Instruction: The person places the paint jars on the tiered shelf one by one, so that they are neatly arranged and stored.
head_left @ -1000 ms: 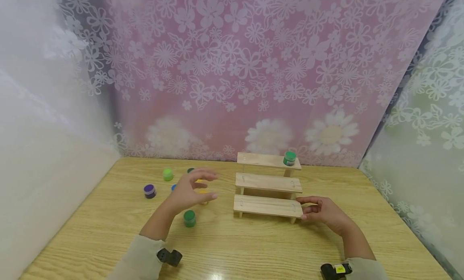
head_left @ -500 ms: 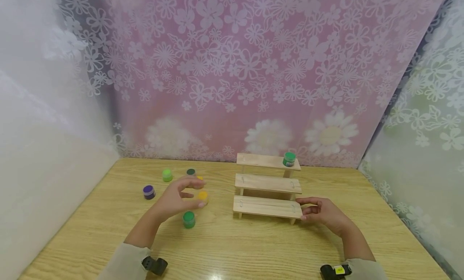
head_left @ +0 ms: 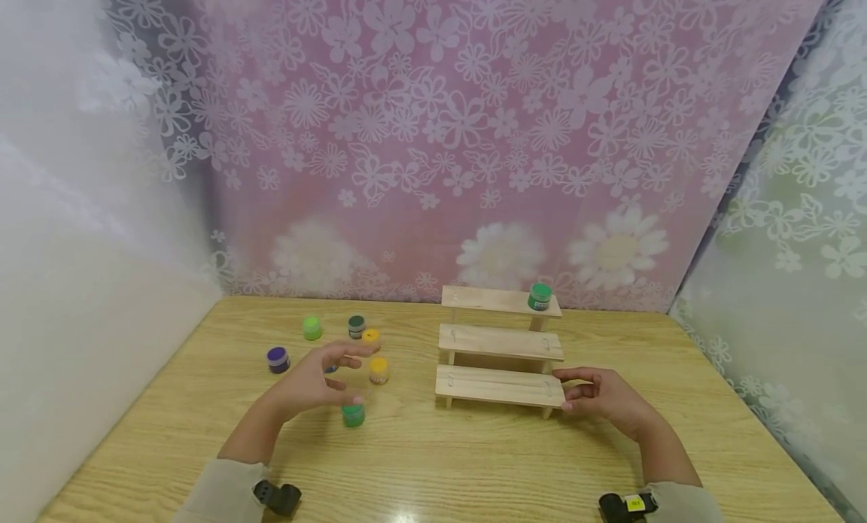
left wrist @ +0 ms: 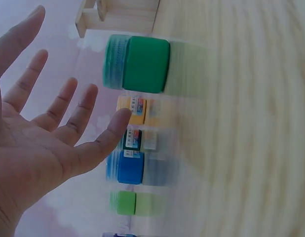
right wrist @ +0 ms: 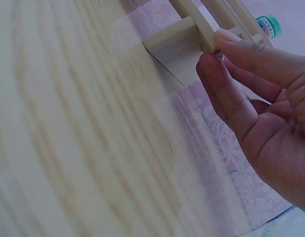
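My left hand (head_left: 310,381) hovers over the table with its fingers spread and nothing between them. Just beyond the thumb stands a green paint jar (head_left: 353,415), large in the left wrist view (left wrist: 145,64). Two yellow paint jars (head_left: 378,372) are near the fingertips, and a blue paint jar (left wrist: 130,167) is partly hidden behind the hand in the head view. At the right, my right hand (head_left: 609,402) pinches the end of the lowest step of a three-tier wooden display stand (head_left: 500,386) between thumb and fingers. Another green jar (head_left: 539,297) sits on its top step.
Farther left on the wooden table (head_left: 433,463) stand a purple jar (head_left: 278,360), a light green jar (head_left: 312,328) and a dark green jar (head_left: 356,326). A pink flowered backdrop (head_left: 433,132) rises behind the table, with pale sheets at both sides.
My left hand has moved left and toward me, to beside the near green jar, uncovering the yellow and dark green jars. My right hand stays on the stand.
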{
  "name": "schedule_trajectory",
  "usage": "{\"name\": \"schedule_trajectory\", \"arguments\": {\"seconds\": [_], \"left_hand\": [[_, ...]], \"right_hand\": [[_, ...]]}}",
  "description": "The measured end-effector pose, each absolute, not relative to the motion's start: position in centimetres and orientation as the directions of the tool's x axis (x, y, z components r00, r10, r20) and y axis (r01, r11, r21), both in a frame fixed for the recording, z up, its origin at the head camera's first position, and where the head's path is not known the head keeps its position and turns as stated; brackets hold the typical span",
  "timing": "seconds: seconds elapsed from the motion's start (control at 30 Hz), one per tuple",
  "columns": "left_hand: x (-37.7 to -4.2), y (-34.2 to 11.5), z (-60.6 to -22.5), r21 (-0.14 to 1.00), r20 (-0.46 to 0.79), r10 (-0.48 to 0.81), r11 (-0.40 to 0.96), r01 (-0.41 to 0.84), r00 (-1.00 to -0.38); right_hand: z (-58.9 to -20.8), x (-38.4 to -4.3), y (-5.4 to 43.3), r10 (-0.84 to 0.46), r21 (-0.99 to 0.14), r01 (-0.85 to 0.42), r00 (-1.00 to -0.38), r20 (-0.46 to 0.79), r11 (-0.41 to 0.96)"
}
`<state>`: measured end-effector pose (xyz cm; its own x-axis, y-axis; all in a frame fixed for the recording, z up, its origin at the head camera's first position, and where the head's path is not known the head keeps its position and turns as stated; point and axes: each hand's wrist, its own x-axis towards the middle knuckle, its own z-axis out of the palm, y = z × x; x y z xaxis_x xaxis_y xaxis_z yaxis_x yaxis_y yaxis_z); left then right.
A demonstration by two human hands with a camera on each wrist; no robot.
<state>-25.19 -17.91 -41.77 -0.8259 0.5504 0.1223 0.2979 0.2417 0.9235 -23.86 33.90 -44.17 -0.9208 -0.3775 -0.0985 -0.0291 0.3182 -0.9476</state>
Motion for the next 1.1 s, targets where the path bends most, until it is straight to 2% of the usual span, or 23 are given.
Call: {"name": "schedule_trajectory", "arguments": {"seconds": [0.23,0.67,0.8,1.1], "left_hand": [[-25.1,-18.7,-42.3,0.936,0.034,0.565,0.270,0.224,-0.825],[-26.4,-19.3,-42.8,0.909,-0.052,0.651,0.345,0.234,-0.757],[-26.7,-19.3,-43.0,0.915,-0.083,0.657,0.348,0.204,-0.749],[-27.2,-19.2,-43.3,0.896,-0.090,0.681,0.373,0.239,-0.727]], "right_hand": [[-44.2,-23.9,33.8,-0.382,-0.952,-0.028,-0.919,-0.095,0.306],[-43.9,-23.7,33.8,-0.389,-0.951,-0.039,-0.917,-0.087,0.305],[-43.9,-23.7,33.8,-0.408,-0.953,-0.059,-0.910,-0.071,0.297],[-44.2,-23.8,33.9,-0.393,-0.952,-0.050,-0.916,-0.077,0.303]]}}
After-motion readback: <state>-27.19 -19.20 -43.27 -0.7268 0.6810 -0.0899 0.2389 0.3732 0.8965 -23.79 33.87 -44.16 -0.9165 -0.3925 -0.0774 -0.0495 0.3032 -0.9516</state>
